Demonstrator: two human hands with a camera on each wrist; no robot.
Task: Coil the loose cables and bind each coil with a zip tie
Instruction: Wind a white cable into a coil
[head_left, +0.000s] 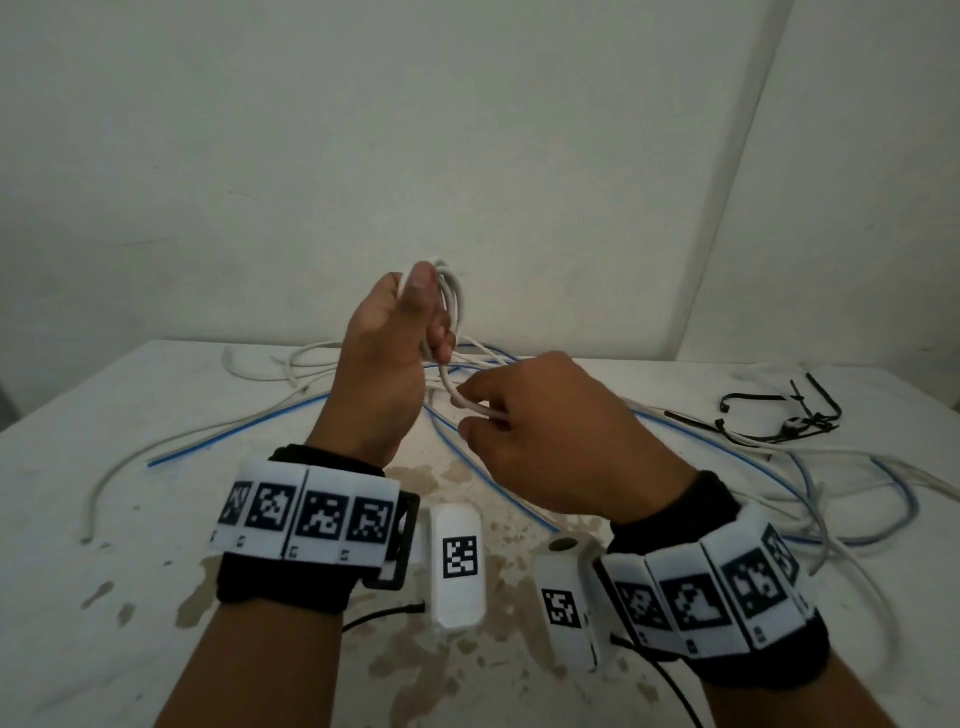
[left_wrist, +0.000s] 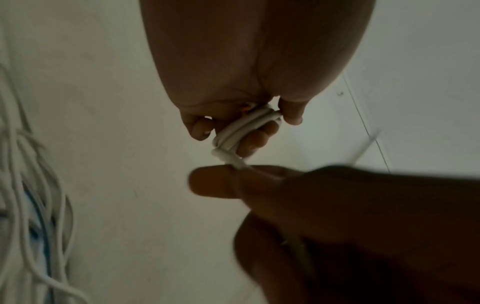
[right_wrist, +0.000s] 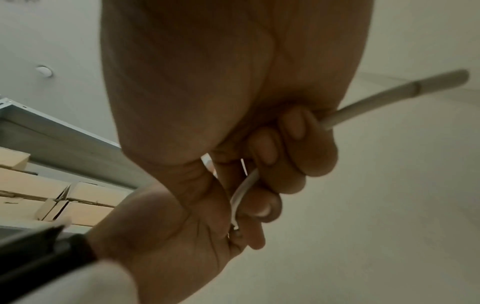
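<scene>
1. The step in hand looks like the coiling of a white cable (head_left: 451, 299). A small bunch of loops is held up above the surface (head_left: 104, 597) in the left hand (head_left: 387, 332), with thumb and fingers curled round it.

2. The free end of the same cable is pinched in the right hand (head_left: 540, 431), just below the loops, at about 5 o'clock from the left hand. In the right wrist view, the tail with its plug end (right_wrist: 439, 81) is seen sticking out past the fingers.

3. Both grips are closed on the cable, not wide.

4. Next, the tail probably has to be laid round the bunch as one last loop. Then a zip tie must be fetched. The black zip ties (head_left: 779, 415) lie well apart at 3 o'clock on the surface, so one hand has to be freed while the loops are kept tight.

5. More loose cables, white and blue (head_left: 234, 431), are spread on the surface and are not yet coiled.

6. The number of loops cannot be counted, as part of the bunch is hidden inside the left hand.

7. The left wrist view is blurred, and the right hand is dark there.
</scene>
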